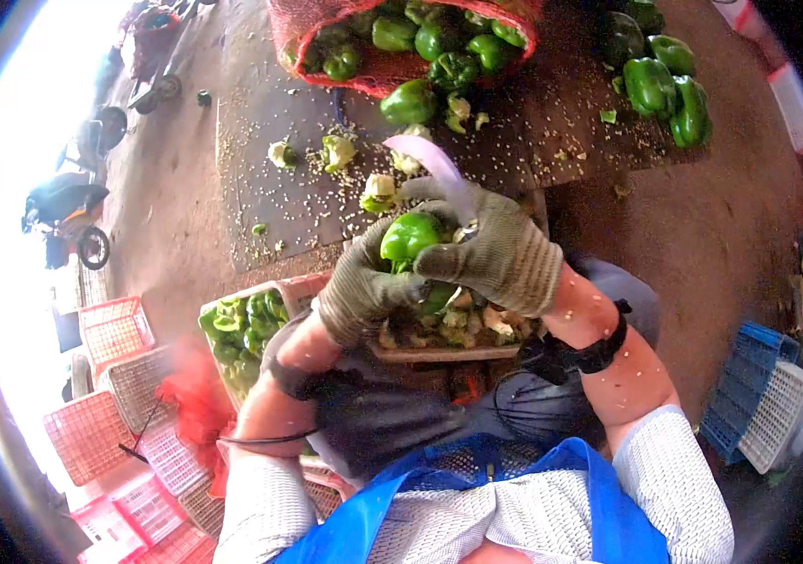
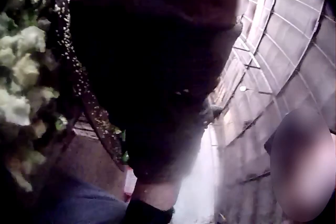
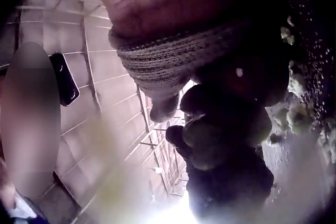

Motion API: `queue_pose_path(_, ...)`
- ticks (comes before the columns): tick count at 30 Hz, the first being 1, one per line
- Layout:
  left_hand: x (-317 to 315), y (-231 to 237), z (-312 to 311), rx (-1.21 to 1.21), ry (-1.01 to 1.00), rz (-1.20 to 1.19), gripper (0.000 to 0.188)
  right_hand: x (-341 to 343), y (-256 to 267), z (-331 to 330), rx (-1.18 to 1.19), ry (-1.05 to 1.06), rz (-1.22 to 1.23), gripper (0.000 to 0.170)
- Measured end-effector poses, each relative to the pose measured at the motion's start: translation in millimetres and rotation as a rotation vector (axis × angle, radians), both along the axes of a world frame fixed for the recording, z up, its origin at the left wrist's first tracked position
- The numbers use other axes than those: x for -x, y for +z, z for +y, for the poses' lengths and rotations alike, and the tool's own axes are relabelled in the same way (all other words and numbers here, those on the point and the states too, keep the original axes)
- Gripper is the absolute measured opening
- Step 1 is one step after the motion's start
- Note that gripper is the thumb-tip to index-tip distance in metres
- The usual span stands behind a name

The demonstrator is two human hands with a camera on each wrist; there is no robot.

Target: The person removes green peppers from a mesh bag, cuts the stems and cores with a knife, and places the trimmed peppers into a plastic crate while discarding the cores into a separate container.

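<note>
In the head view my gloved left hand (image 1: 358,288) holds a green bell pepper (image 1: 411,239) from its left side, above a crate of scraps. My gloved right hand (image 1: 507,250) grips a knife (image 1: 432,162) whose pale curved blade points up and away to the left. The right thumb lies against the pepper's lower right side. Cut pepper cores (image 1: 379,192) lie on the board just past the hands. Both wrist views are dark; the right wrist view has the ribbed cuff of a glove (image 3: 157,71), and the pepper is mostly hidden there.
A red mesh sack (image 1: 291,38) of green peppers opens toward me on the seed-strewn board (image 1: 260,197). More peppers (image 1: 651,89) lie at the right. Between my knees stands a crate (image 1: 439,354) of cores; left of it is a crate (image 1: 303,288) of peppers. Stacked crates (image 1: 91,432) flank me.
</note>
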State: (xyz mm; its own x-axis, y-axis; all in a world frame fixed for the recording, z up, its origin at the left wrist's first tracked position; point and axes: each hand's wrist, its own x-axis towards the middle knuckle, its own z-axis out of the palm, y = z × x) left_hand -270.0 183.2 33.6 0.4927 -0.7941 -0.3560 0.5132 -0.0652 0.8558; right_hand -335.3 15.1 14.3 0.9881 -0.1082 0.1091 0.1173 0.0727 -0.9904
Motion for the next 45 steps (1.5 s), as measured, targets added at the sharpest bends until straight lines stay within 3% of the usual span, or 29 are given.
queue_pose_path(1, 3, -1, -2, -0.010, 0.014, -0.110, 0.069, 4, 2, -4, -0.079, 0.059, 0.119, 0.090)
queue_pose_path(3, 6, -8, -2, -0.083, 0.039, -0.342, 0.067, 1, 13, -11, 0.063, 0.051, -0.088, 0.091)
queue_pose_path(5, 11, -13, -1, -0.065, 0.064, -0.318, 0.062, 1, 7, -13, 0.280, 0.101, -0.181, 0.092)
queue_pose_path(6, 14, -15, -1, -0.058, 0.078, -0.307, 0.059, 4, 3, -12, 0.091, 0.139, -0.086, 0.092)
queue_pose_path(8, 11, -16, 3, -0.133, -0.188, -0.699, 0.058, 12, -5, -4, -0.294, 0.203, 0.117, 0.090)
queue_pose_path(11, 6, -34, 1, -0.180, -0.310, -0.392, 0.061, 21, -18, -3, -0.013, 0.186, 0.279, 0.073)
queue_pose_path(13, -2, -34, 0, 0.038, -0.431, -0.336, 0.061, 21, -23, 1, 0.181, 0.228, 0.374, 0.068)
queue_pose_path(14, -4, -30, 0, -0.040, -0.555, -0.229, 0.062, 20, -20, 3, 0.269, 0.267, 0.416, 0.066)
queue_pose_path(16, -4, -21, 3, -0.184, -0.791, -0.005, 0.064, 27, -15, 9, 0.187, 0.252, 0.493, 0.063)
queue_pose_path(17, 5, -50, 17, -0.051, -0.751, 0.120, 0.069, 26, -11, 10, 0.101, 0.232, 0.478, 0.063)
queue_pose_path(19, 6, -43, 21, -0.127, -0.680, 0.558, 0.072, 24, -4, 8, 0.040, 0.222, 0.499, 0.066)
queue_pose_path(20, 7, -44, 21, -0.070, -0.594, 0.545, 0.070, 20, 0, 4, 0.067, 0.219, 0.524, 0.069)
queue_pose_path(22, 7, -37, 18, 0.051, -0.429, 0.514, 0.066, 11, 10, 1, -0.169, 0.218, 0.608, 0.084)
queue_pose_path(24, -7, -15, 15, 0.091, -0.353, 0.462, 0.055, 2, 15, -1, -0.314, 0.182, 0.534, 0.092)
queue_pose_path(25, -13, -16, 19, 0.163, -0.399, 0.390, 0.060, -2, 17, -5, -0.347, 0.274, 0.633, 0.100)
queue_pose_path(28, -15, -5, 24, 0.034, -0.286, 0.217, 0.061, -3, 19, -6, -0.300, 0.236, 0.494, 0.111)
queue_pose_path(29, -18, -3, 25, 0.044, -0.231, 0.238, 0.061, -1, 14, -10, -0.272, 0.360, 0.359, 0.103)
queue_pose_path(34, -19, -12, 32, 0.087, -0.232, 0.005, 0.069, 8, 4, -2, -0.162, 0.334, 0.189, 0.101)
queue_pose_path(36, -25, -3, 28, 0.158, -0.333, -0.152, 0.073, 9, 16, -6, -0.363, 0.292, 0.291, 0.098)
queue_pose_path(37, -21, -2, 30, 0.181, -0.210, 0.113, 0.072, 9, 21, -10, -0.350, 0.286, 0.291, 0.097)
queue_pose_path(39, -19, 12, 28, -0.068, -0.087, 0.344, 0.068, 11, 21, -15, -0.292, 0.327, 0.357, 0.110)
queue_pose_path(43, -22, -4, 21, -0.151, -0.215, 0.122, 0.064, 10, 12, -18, -0.247, 0.339, 0.265, 0.101)
queue_pose_path(45, -20, 3, 20, -0.084, -0.196, 0.172, 0.064, 10, 9, -16, -0.220, 0.310, 0.199, 0.102)
